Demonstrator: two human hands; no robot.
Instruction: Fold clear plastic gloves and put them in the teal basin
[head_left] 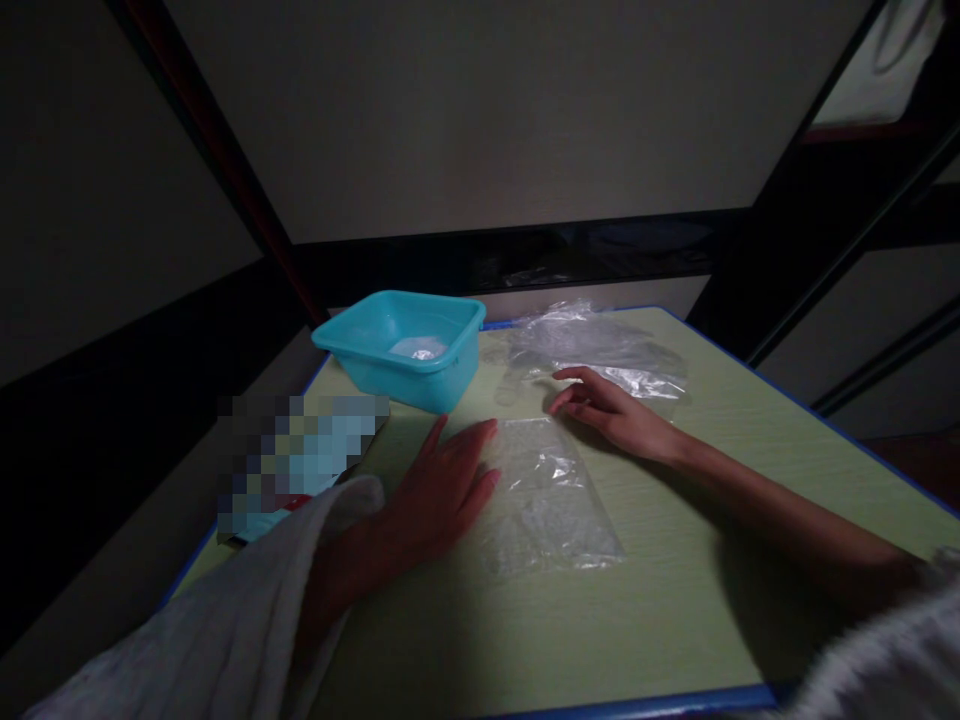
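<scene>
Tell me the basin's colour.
The basin is turquoise blue, seen best in the head view.

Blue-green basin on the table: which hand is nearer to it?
The left hand: its fingertips reach just in front of the basin. The right hand is farther off, to the basin's right, by the crumpled clear plastic.

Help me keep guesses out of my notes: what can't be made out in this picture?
All in the head view:
- Printed item: identity masked by pixelation.
- Heaped clear plastic: number of pieces lost in see-through overlaps, partly behind the right hand.
- Pale thing in the blue tub: the near wall may hide part; too indistinct to name.
- Dark gap behind the table: contents lost in shadow.
- Right sleeve: cut off by the frame's corner.
</scene>
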